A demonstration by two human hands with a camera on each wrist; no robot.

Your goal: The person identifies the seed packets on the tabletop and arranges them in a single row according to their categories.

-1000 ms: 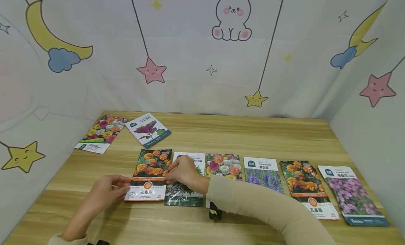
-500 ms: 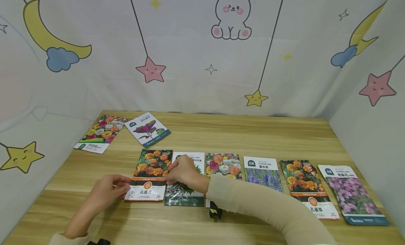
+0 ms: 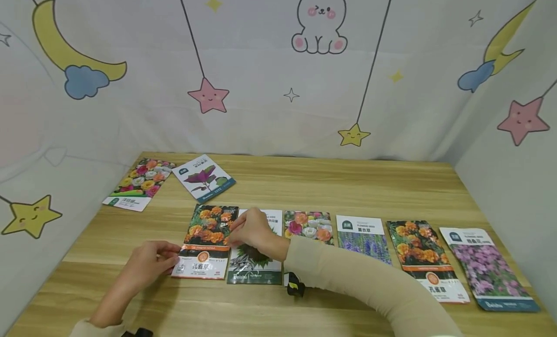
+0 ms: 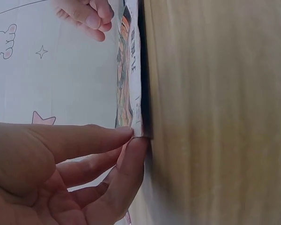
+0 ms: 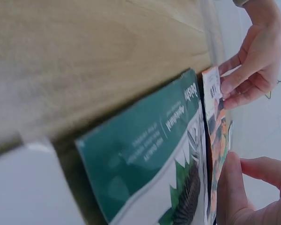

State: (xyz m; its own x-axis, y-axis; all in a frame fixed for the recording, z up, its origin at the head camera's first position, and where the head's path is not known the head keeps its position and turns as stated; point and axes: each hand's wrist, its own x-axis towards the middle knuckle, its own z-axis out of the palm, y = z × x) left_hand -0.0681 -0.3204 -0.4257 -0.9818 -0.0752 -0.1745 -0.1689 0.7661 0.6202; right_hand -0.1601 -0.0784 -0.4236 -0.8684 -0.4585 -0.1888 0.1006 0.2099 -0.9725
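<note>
An orange marigold seed packet [image 3: 208, 230] lies flat at the left end of a row. My left hand [image 3: 145, 265] pinches its lower left edge; thumb and fingertip meet at the corner in the left wrist view. Over its right side is my right hand [image 3: 252, 234], with loosely bent fingers. The left wrist view has the right hand [image 4: 89, 16] held off the packet's face. Partly under that hand lies a sunflower seed packet [image 3: 256, 275], whose green lower band [image 5: 126, 150] fills the middle of the right wrist view.
Rightward in the row lie a mixed-flower packet [image 3: 307, 226], a lavender packet [image 3: 363, 240], another marigold packet [image 3: 419, 252] and a pink-flower packet [image 3: 489, 269]. Two more, a mixed-flower packet [image 3: 141, 182] and a purple-leaf packet [image 3: 204, 178], lie at the back left. White curtains enclose the table.
The right hand has risen slightly off the marigold packet's right edge, and that packet's lower edge has shifted slightly. The left hand stays at the left edge.
</note>
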